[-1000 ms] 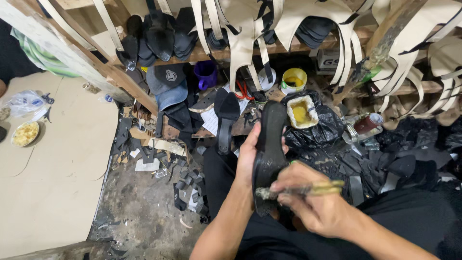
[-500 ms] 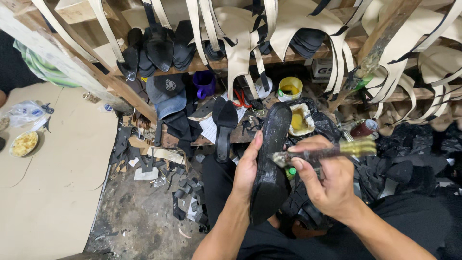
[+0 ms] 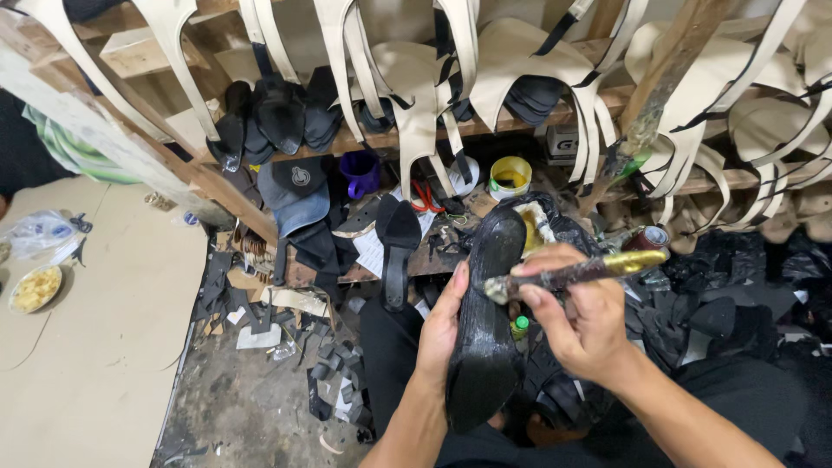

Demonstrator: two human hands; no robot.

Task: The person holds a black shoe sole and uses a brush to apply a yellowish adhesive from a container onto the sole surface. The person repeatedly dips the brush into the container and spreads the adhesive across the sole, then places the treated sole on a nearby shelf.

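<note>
Shoe sole upright in the left hand, brush lying across it

Shoe sole (image 3: pixel 485 321), black and glossy, is standing nearly upright over the person's lap, toe pointing up toward the rack; the left hand (image 3: pixel 440 334) is clamping its left edge, fingers wrapped behind; the right hand (image 3: pixel 582 328) is pinching a glue-crusted brush (image 3: pixel 576 273) whose long axis is running crosswise to the sole, bristle end touching the upper part, yellowed handle pointing right; a yellow glue pot (image 3: pixel 510 176) is sitting well beyond, on the cluttered table.

A long black shoe sole (image 3: pixel 485 329) stands upright, glossy with glue; a glue-crusted brush (image 3: pixel 572 273) lies across its upper part
</note>
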